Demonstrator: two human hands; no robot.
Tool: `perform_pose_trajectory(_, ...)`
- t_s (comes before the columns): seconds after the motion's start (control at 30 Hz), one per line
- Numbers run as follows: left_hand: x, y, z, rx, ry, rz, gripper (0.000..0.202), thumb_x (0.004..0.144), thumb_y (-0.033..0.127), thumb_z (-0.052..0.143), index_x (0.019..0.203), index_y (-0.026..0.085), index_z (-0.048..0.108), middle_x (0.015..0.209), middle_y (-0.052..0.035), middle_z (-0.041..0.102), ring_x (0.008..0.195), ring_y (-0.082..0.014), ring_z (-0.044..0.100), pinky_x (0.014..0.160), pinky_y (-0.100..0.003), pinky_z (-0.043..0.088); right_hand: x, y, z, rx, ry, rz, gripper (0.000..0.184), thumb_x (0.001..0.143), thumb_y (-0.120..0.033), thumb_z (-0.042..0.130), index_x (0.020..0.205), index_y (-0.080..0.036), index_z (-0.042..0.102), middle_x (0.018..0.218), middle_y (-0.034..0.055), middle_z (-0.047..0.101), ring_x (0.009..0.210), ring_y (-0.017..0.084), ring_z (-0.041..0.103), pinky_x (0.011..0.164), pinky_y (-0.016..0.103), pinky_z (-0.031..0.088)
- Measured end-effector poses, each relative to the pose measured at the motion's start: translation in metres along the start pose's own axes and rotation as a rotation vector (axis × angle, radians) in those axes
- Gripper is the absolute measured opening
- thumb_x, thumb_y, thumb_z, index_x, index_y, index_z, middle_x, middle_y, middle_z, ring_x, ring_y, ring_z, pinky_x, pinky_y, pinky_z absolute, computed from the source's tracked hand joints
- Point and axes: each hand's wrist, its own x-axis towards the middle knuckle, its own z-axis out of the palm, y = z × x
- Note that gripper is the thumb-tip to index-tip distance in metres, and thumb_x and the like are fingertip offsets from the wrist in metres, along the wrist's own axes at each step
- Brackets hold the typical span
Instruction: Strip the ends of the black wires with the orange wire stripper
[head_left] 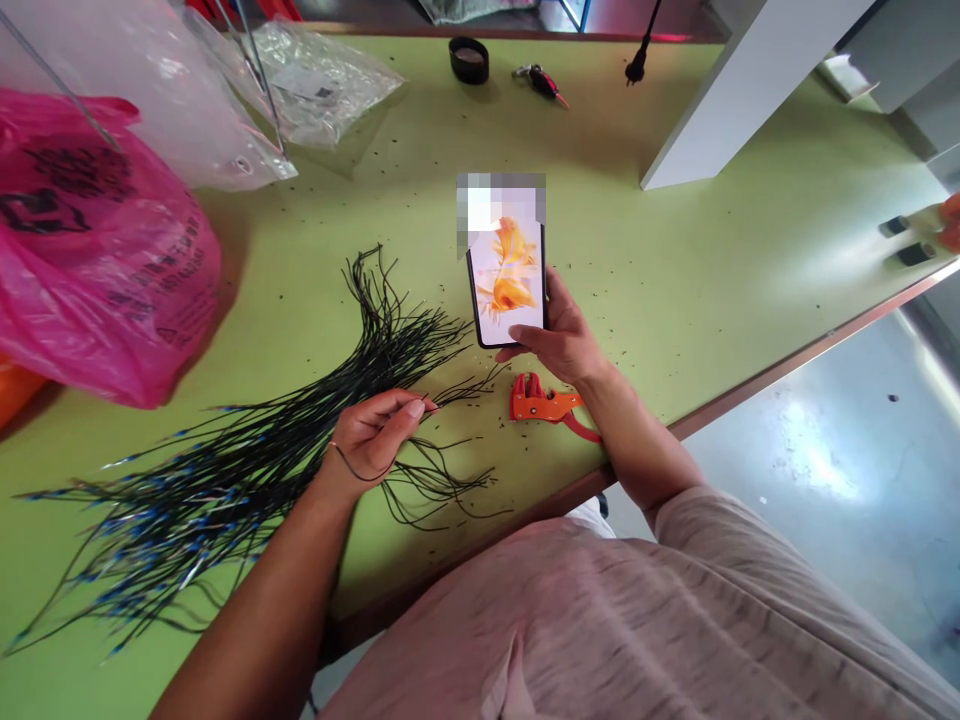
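1. A green counter (675, 290) fills most of the view, littered with tiny dark scraps and edged at the front by a brown strip.
2. A bundle of black wires (360, 370) fans across its left half, blue-tipped ends toward the lower left.
3. The left hand (379, 430) is over the bundle's right part, thumb and fingers pinching a thin wire (430, 406) near its end.
4. The right hand (559, 335) holds a phone (510, 280) above the counter, fingers wrapped around its lower right side, thumb on the lit screen; the phone's top is blurred out.
5. An orange cutting tool (546, 402) lies beside the right forearm.
6. On the left sit a pink bag (112, 260) and clear plastic packaging (322, 85).
7. Toward the back are a black ring-shaped item (469, 62), a small red-and-black item (544, 84) and a black plug (636, 68).
8. A white upright panel (739, 100) meets the counter's rear right; beyond the front edge spreads a glossy grey floor (795, 520).
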Motion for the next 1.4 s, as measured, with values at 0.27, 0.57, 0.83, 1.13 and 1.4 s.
perform_pose_trajectory(0.27, 0.001, 0.002, -0.001, 0.017, -0.010, -0.010, 0.034, 0.085, 0.051, 0.075, 0.087, 0.017, 0.083, 0.055, 0.0028, 0.052, 0.052, -0.0124, 0.040, 0.054, -0.029, 0.032, 0.000, 0.001, 0.001, -0.026, 0.005, -0.010, 0.103, 0.073, -0.030, 0.091, 0.161, -0.035, 0.036, 0.137, 0.0067, 0.070, 0.105, 0.029, 0.076, 0.076, 0.045, 0.077)
perform_pose_trajectory(0.57, 0.001, -0.001, -0.002, 0.009, -0.016, -0.015, 0.031, 0.084, 0.048, 0.076, 0.088, 0.018, 0.083, 0.055, 0.0029, 0.052, 0.052, -0.0131, 0.041, 0.054, -0.028, 0.034, 0.002, 0.002, -0.001, -0.029, 0.016, -0.002, 0.106, 0.073, -0.030, 0.091, 0.163, -0.033, 0.036, 0.134, 0.0070, 0.071, 0.104, 0.029, 0.076, 0.076, 0.043, 0.077)
perform_pose_trajectory(0.83, -0.001, -0.001, 0.000, 0.007, -0.014, 0.001, 0.032, 0.087, 0.048, 0.074, 0.088, 0.018, 0.083, 0.056, 0.0034, 0.051, 0.053, -0.0125, 0.041, 0.055, -0.028, 0.032, 0.001, 0.000, 0.001, -0.031, 0.011, 0.008, 0.111, 0.072, -0.028, 0.090, 0.167, -0.031, 0.033, 0.140, 0.0094, 0.069, 0.112, 0.033, 0.077, 0.078, 0.045, 0.078)
perform_pose_trajectory(1.13, -0.004, 0.002, 0.005, -0.006, 0.039, -0.001, 0.034, 0.089, 0.051, 0.072, 0.085, 0.018, 0.079, 0.056, 0.0043, 0.047, 0.053, -0.0123, 0.037, 0.055, -0.029, 0.030, 0.002, 0.004, -0.004, -0.041, -0.047, -0.008, 0.111, 0.077, -0.029, 0.087, 0.171, -0.035, 0.027, 0.150, 0.0105, 0.065, 0.115, 0.031, 0.076, 0.079, 0.042, 0.077)
perform_pose_trajectory(1.4, -0.005, 0.008, 0.007, 0.011, 0.050, -0.012, 0.034, 0.090, 0.049, 0.070, 0.085, 0.017, 0.079, 0.057, 0.0049, 0.047, 0.055, -0.0119, 0.037, 0.056, -0.028, 0.030, 0.005, 0.016, -0.013, -0.084, -0.128, -0.065, 0.104, 0.086, -0.027, 0.081, 0.171, -0.032, 0.021, 0.156, 0.0141, 0.060, 0.123, 0.032, 0.073, 0.081, 0.038, 0.077)
